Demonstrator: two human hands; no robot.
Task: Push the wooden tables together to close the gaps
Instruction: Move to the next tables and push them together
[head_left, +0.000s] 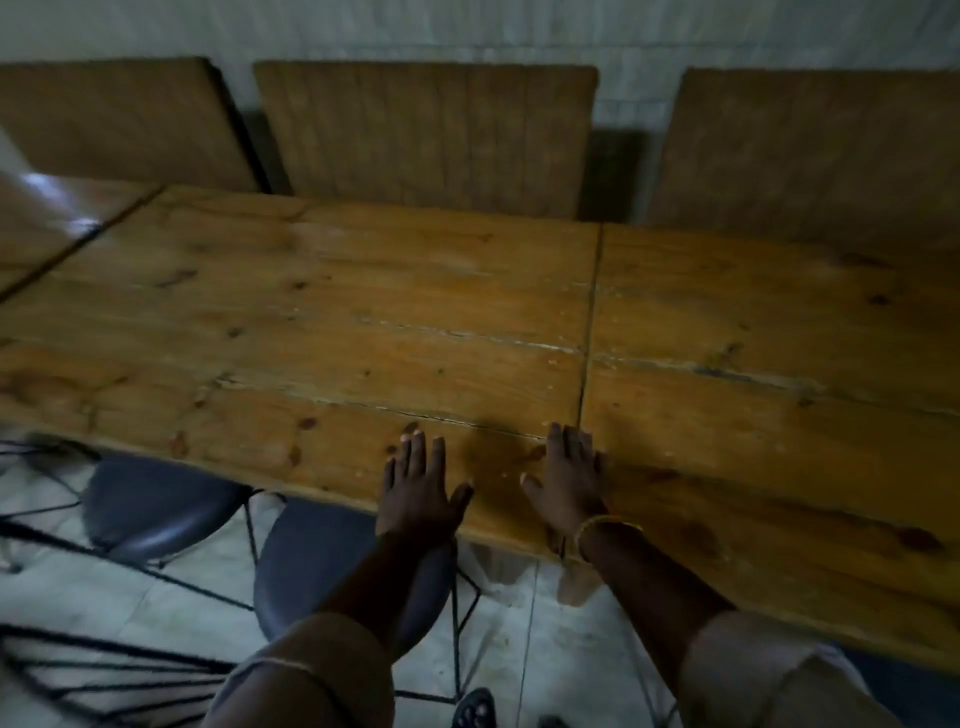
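Head view: three wooden tables stand in a row. The middle table (322, 322) fills most of the picture, with the right table (779, 389) on one side and the left table (47, 228) on the other, only partly in view.

Both hands lie flat on the middle table near its front edge, with the fingers spread and gripping nothing. The left hand (418, 488) rests a little in from the corner. The right hand (569, 480) rests just beside the seam (589, 332) with the right table.

This seam is only a thin dark line, so I judge that this gap is closed or almost closed. The gap (78, 244) toward the left table looks a little wider and darker, so it seems to be left to do. The picture is blurred there, and I cannot tell how open it is.

Two stools (156, 509) stand under the front edge, and wooden panels (421, 135) lean on the wall behind.
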